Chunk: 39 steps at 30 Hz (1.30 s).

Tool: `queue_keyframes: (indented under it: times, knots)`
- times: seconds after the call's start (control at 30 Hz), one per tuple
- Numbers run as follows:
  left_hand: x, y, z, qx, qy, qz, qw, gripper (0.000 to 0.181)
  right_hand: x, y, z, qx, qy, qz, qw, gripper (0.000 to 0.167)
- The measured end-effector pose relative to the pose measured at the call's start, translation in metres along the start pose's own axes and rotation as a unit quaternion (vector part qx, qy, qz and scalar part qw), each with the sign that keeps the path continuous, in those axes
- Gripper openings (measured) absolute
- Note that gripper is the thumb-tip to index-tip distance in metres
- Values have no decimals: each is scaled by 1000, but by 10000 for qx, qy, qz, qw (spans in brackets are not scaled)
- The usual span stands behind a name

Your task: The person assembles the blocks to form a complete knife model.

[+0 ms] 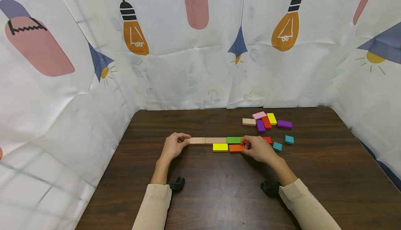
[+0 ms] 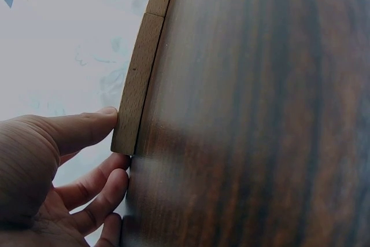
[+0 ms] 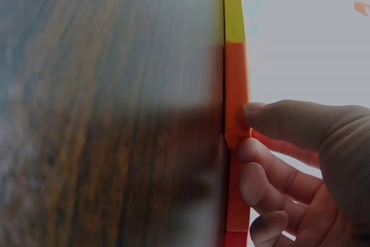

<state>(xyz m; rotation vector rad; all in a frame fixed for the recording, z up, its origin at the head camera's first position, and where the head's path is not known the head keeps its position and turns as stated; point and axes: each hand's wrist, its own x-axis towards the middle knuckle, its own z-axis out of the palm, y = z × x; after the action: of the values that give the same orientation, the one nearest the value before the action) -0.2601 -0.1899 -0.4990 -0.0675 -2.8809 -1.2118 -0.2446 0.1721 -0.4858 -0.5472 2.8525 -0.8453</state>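
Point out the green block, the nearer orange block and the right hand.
Green block (image 1: 233, 140), head view, top face.
Nearer orange block (image 1: 235, 148), head view, top face.
Right hand (image 1: 259, 148), head view, its back.

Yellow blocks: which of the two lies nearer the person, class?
The front yellow block, beside an orange block; the other yellow block lies farther back, beside a red block.

Table (image 1: 216, 195): wood-grain, smooth, slightly glossy. Plain blocks (image 1: 215, 140) on table: bare matt wood, grained. Coloured blocks (image 1: 220, 147) on table: smooth. Curtain (image 1: 194, 80) behind table: creased, cloth-like. Sleeves (image 1: 153, 205) over table: matt cloth.
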Motion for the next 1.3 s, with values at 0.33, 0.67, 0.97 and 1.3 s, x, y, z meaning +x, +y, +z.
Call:
queue_keyframes:
  times: [0.33,0.67,0.97,1.3]
  knots:
    - [-1,1,-1,-42,-49,-24,10000,17,2,-4,3,-37,-2,82,10000,18]
    - [0,0,0,-23,-55,-32,10000,17,3,-5,3,-2,-2,121,9999,18]
    - [0,1,-1,41,-23,6,10000,17,5,-5,4,-12,22,162,9999,18]
    - [0,2,-2,21,-37,-18,10000,17,6,-6,5,-15,23,166,9999,18]
